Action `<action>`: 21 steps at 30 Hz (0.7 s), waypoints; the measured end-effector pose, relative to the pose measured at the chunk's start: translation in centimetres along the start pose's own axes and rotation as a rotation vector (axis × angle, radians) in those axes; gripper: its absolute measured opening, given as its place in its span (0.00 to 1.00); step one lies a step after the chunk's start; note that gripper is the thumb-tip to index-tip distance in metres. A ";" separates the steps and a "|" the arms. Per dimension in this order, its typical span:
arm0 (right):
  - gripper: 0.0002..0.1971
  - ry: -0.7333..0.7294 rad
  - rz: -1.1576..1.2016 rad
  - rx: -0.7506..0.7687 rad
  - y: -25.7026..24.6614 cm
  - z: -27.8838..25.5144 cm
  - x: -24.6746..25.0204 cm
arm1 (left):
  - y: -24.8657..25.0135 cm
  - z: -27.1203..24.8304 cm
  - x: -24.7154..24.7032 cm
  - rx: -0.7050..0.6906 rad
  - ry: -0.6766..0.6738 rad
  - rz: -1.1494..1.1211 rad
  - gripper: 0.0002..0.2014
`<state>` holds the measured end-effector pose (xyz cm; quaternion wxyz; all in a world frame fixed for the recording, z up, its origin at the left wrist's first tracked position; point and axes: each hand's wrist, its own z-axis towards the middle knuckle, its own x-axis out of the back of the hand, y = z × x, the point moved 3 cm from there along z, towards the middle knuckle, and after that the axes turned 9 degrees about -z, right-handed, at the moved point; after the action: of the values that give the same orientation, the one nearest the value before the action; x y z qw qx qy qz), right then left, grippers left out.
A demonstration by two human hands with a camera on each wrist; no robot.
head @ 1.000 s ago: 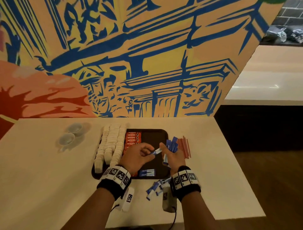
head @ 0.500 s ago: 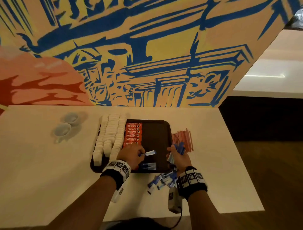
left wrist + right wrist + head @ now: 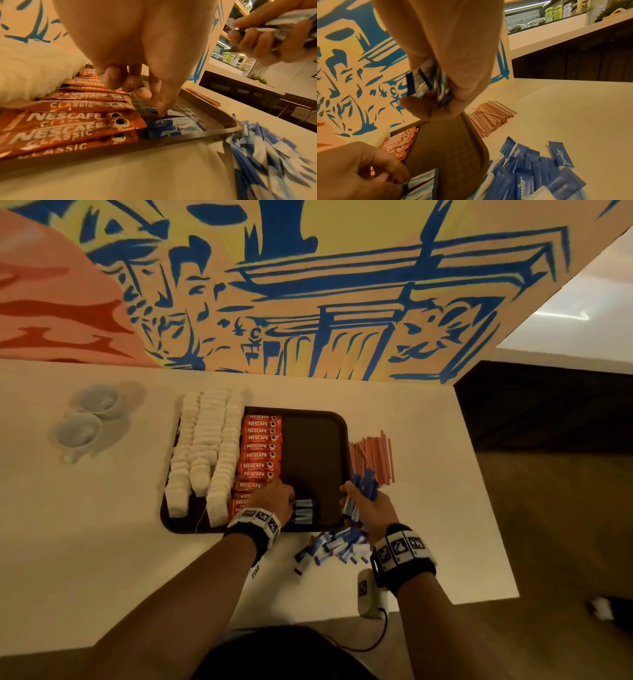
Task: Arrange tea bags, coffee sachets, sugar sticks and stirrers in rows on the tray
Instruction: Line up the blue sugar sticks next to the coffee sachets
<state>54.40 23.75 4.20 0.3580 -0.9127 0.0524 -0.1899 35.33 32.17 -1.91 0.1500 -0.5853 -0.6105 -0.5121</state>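
A dark tray (image 3: 315, 440) holds white tea bag rows (image 3: 205, 446) on its left and a row of orange coffee sachets (image 3: 260, 446) beside them. Blue sugar sticks (image 3: 303, 510) lie at the tray's near edge, right of the sachets (image 3: 68, 121). My left hand (image 3: 274, 498) is down on them and pinches the end of the farthest stick (image 3: 173, 113) against the tray. At the tray's right rim, my right hand (image 3: 363, 501) grips a bunch of blue sugar sticks (image 3: 428, 81). Pink stirrers (image 3: 371, 455) lie on the table right of the tray.
A loose pile of blue sugar sticks (image 3: 335, 546) lies on the table just in front of the tray's near right corner. Two pale cups (image 3: 85, 419) stand at the far left. A painted wall rises behind the table; the table's right edge (image 3: 479, 474) is close to the stirrers.
My left hand carried one blue sugar stick from beside the right hand down to the tray's near edge, next to the sticks lying there. The right hand stayed at the tray's right rim.
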 end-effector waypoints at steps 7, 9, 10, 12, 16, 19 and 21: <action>0.08 -0.104 0.096 -0.004 -0.6 -0.5 -0.1 | 0.2 -0.4 0.5 -0.003 -0.011 -0.025 0.12; 0.07 -0.141 0.114 0.019 -1.2 -0.9 -0.3 | 0.4 -0.7 1.2 0.002 0.017 -0.077 0.12; 0.07 -0.155 0.117 0.031 -1.5 -1.2 -0.4 | 0.7 -1.0 1.7 -0.004 0.027 -0.113 0.12; 0.06 -0.165 0.114 0.067 -2.1 -1.6 -0.6 | 1.3 -1.6 3.0 -0.021 0.043 -0.214 0.12; 0.06 -0.132 0.082 0.192 -3.4 -2.3 -1.3 | 2.6 -3.9 6.1 -0.082 0.089 -0.563 0.11; 0.11 -0.109 0.104 0.258 -4.6 -3.3 -1.8 | 3.6 -6.3 8.4 -0.137 0.031 -0.862 0.12; 0.08 -0.092 0.108 0.306 -5.4 -4.0 -2.0 | 4.2 -7.8 9.6 -0.138 0.001 -0.993 0.12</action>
<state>50.83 25.62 9.95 0.5045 -0.8511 0.0552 -0.1342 33.16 30.48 10.87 -0.1507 -0.2326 -0.7799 -0.5612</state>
